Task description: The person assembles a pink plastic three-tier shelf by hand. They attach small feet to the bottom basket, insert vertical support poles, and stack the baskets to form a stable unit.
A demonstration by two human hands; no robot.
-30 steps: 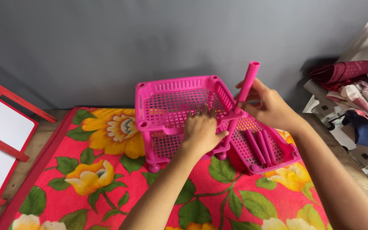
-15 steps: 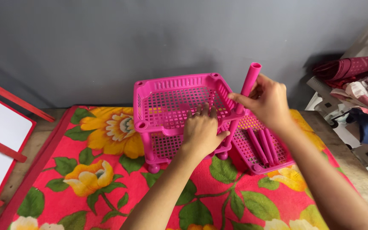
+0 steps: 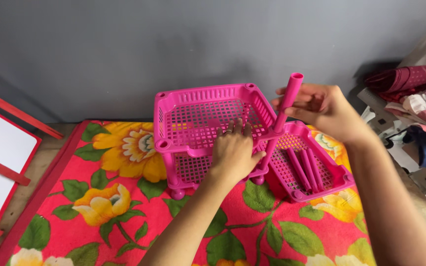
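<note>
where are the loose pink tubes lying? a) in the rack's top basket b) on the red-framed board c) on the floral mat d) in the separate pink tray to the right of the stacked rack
d, the loose pink tubes lie side by side inside the separate pink tray, right of the stacked rack that the left hand rests on.
</note>
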